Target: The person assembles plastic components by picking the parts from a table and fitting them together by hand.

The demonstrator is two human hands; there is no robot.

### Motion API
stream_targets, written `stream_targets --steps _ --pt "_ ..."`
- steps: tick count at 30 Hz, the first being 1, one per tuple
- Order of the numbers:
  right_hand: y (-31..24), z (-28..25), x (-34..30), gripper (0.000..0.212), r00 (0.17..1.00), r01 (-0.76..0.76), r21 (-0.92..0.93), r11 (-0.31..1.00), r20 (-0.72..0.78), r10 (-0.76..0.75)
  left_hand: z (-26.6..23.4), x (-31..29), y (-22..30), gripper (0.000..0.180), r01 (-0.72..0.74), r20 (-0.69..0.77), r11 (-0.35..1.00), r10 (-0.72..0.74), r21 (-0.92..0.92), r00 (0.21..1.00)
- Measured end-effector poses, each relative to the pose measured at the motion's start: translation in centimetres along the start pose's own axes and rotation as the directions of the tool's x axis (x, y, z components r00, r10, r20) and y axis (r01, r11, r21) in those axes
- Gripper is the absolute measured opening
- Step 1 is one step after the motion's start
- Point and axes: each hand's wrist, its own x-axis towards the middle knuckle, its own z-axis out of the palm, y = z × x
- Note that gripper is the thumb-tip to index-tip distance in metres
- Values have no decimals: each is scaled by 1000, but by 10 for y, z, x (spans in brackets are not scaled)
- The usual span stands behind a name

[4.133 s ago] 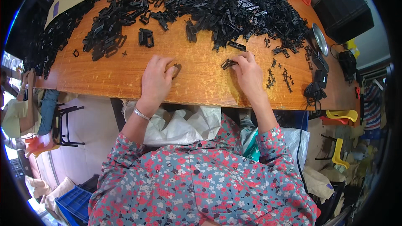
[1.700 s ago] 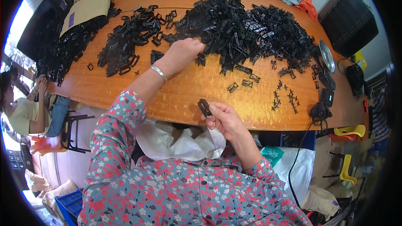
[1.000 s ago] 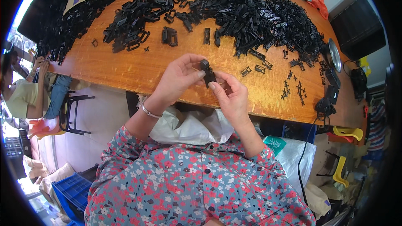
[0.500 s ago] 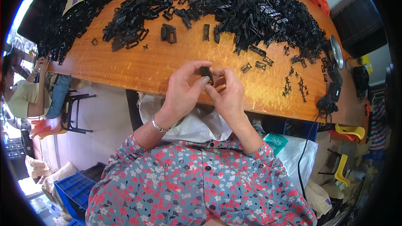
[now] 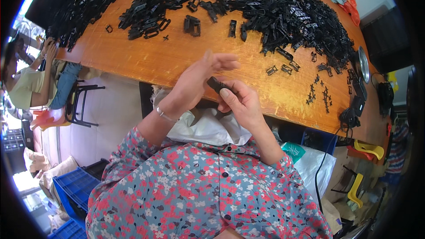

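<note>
Right hand [image 5: 241,102]: your fingers are clamped on the black part [image 5: 215,83], by the near edge of the table [image 5: 146,59]. Left hand [image 5: 193,83]: fingers extended, contact unclear. Pinch firmly so it can't twist.

I saw a glossy wooden bench [image 5: 155,57], its finish showing rough, worn patches. The clip [image 5: 214,84] in the right hand [image 5: 242,102] looked like matt plastic; the heaped clips [image 5: 259,6] had glossier highlights. The bracelet [image 5: 165,115] shone like metal; the floral shirt [image 5: 186,181] was matt cloth.
</note>
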Motion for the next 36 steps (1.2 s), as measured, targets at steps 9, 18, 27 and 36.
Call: stream_targets --steps 9,18,27,36 --pt "18 12 -6 16 997 70 15 997 -30 -69 39 -18 -6 63 -65 30 986 61 154 998" --pt "12 33 -9 18 996 -55 -1 999 68 54 -2 -15 -20 37 -114 -429 942 249 315 868" --pt "26 21 -17 21 993 -25 -525 851 85 81 -15 -30 -38 29 -4 -387 959 118 282 915" --pt "16 -24 -17 27 968 135 -811 569 -14 -251 -121 60 20 37 -82 -72 208 641 975 764"
